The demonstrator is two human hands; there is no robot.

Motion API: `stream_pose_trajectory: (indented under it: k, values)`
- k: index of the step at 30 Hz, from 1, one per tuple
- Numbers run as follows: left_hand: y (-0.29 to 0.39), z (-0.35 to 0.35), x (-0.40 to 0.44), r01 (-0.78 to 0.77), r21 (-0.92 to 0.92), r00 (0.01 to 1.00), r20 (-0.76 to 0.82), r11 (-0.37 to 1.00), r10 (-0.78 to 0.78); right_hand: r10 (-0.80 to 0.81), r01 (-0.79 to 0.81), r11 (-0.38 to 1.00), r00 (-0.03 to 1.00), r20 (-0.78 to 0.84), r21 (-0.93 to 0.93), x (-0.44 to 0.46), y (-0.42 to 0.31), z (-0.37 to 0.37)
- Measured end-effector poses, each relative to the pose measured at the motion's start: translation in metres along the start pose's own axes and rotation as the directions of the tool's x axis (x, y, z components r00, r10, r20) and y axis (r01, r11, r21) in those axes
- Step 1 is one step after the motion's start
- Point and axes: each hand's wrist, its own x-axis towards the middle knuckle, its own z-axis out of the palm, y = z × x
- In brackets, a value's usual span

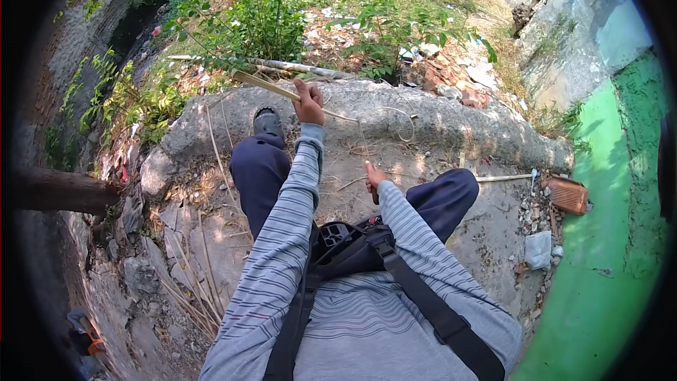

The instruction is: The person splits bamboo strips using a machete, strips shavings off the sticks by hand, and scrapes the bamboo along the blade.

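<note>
My left hand [309, 104] is raised in front of me, its fingers closed around a flat, pale bamboo strip [271, 87]. The wide end of the strip points up and left; a thinner length comes out on the right side of the fist. Lower and to the right, my right hand [374, 180] is closed near my right knee. What it grips is mostly hidden, though a thin line rises from it toward the strip's thin end. A pale curled strip [407, 125] loops over the concrete ledge to the right of my left hand.
A rough concrete ledge [451, 127] curves ahead of my feet. Long bamboo strips [204, 268] lie at the left. On the right are a brick [568, 195], a plastic bag [538, 250] and a green wall base [599, 240]. Leafy plants [261, 21] grow beyond the ledge.
</note>
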Motion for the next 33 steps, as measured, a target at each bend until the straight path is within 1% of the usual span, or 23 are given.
stream_pose_trajectory:
  k: [1,2,3,4,5,7,8,9,11,13,15,17,20,21,23,24,25,27,28,29,31,32,33]
  values:
    - [-0.001,-0.003,0.002,0.003,0.001,1.0,0.012,1.0,-0.003,-0.001,0.001,1.0,1.0,-0.004,0.012,-0.013,-0.004,0.002]
    - [-0.002,-0.005,0.003,-0.004,0.004,1.0,0.0,1.0,0.004,-0.057,0.055,0.997,0.998,-0.041,-0.051,-0.024,-0.005,0.005]
    - [-0.003,-0.005,0.005,-0.018,-0.002,1.0,-0.018,1.0,0.018,-0.122,0.112,0.986,0.99,-0.076,-0.126,-0.032,-0.008,0.005]
    - [0.0,-0.003,0.005,-0.002,0.019,0.999,-0.047,1.0,0.003,-0.225,0.212,0.961,0.973,-0.056,-0.178,-0.039,-0.001,0.003]
    - [0.001,-0.002,0.003,0.0,0.014,0.998,-0.058,1.0,0.001,-0.222,0.208,0.96,0.974,-0.055,-0.189,-0.039,0.0,-0.001]
    - [0.003,-0.005,0.0,-0.002,0.029,1.0,-0.02,1.0,0.003,-0.06,0.059,0.997,0.998,-0.021,-0.056,-0.023,0.02,0.0]
    - [0.004,-0.009,0.001,0.024,0.043,1.0,-0.004,0.999,-0.024,0.069,-0.091,0.979,0.99,0.123,0.181,-0.007,0.025,-0.006]
    - [0.003,-0.013,0.002,0.027,0.048,1.0,-0.001,0.998,-0.027,0.071,-0.094,0.978,0.99,0.124,0.186,-0.012,0.025,-0.011]
    - [0.003,-0.019,0.005,0.056,0.028,0.998,0.03,0.998,-0.056,0.044,-0.047,0.995,0.998,0.039,0.09,-0.034,0.017,-0.021]
    - [0.016,-0.026,0.012,0.05,0.002,0.998,0.027,0.999,-0.05,0.012,-0.015,0.995,0.999,0.039,0.095,-0.045,0.024,-0.024]
    - [0.03,-0.039,0.014,0.041,-0.07,0.999,0.039,0.997,-0.038,-0.183,0.185,0.982,0.981,-0.063,0.031,-0.05,0.034,-0.02]
    - [0.054,-0.045,0.011,0.022,-0.135,0.998,0.068,0.991,-0.013,-0.209,0.215,0.975,0.974,-0.086,0.065,-0.049,0.037,-0.017]
    - [0.072,-0.035,0.001,-0.004,-0.141,0.999,0.037,0.99,0.009,-0.262,0.283,0.957,0.936,-0.235,0.06,-0.042,0.043,-0.018]
    - [0.073,-0.032,-0.003,0.0,-0.139,0.999,0.035,0.99,0.005,-0.258,0.279,0.959,0.937,-0.234,0.059,-0.045,0.041,-0.019]
    - [0.074,-0.031,-0.011,-0.018,-0.082,0.999,0.043,0.996,0.021,-0.303,0.345,0.932,0.909,-0.285,0.109,-0.059,0.027,-0.023]
    - [0.063,-0.041,-0.008,-0.057,-0.028,0.996,0.067,0.998,0.058,-0.322,0.37,0.916,0.909,-0.266,0.154,-0.064,0.021,-0.022]
    - [0.057,-0.043,-0.012,-0.053,-0.027,0.997,0.061,0.998,0.054,-0.318,0.365,0.919,0.911,-0.264,0.149,-0.065,0.022,-0.021]
    - [0.048,-0.043,-0.016,-0.108,0.032,0.992,0.063,0.994,0.106,-0.352,0.384,0.914,0.911,-0.217,0.132,-0.067,0.015,-0.02]
    - [0.047,-0.048,-0.019,-0.104,0.06,0.989,0.11,0.993,0.097,-0.353,0.383,0.915,0.911,-0.211,0.124,-0.07,0.013,-0.017]
    - [0.045,-0.052,-0.024,-0.105,0.062,0.99,0.1,0.993,0.098,-0.37,0.392,0.915,0.911,-0.184,0.099,-0.075,0.013,-0.012]
    - [0.042,-0.054,-0.03,-0.005,0.058,0.986,0.166,0.998,-0.005,-0.394,0.406,0.911,0.908,-0.143,0.067,-0.092,0.004,-0.002]
    - [0.039,-0.052,-0.033,0.029,0.075,0.99,0.136,0.997,-0.039,-0.38,0.383,0.913,0.924,-0.049,0.14,-0.103,0.002,0.003]
    - [0.038,-0.05,-0.037,0.019,0.076,0.992,0.121,0.997,-0.028,-0.371,0.354,0.911,0.927,0.046,0.21,-0.113,-0.003,0.008]
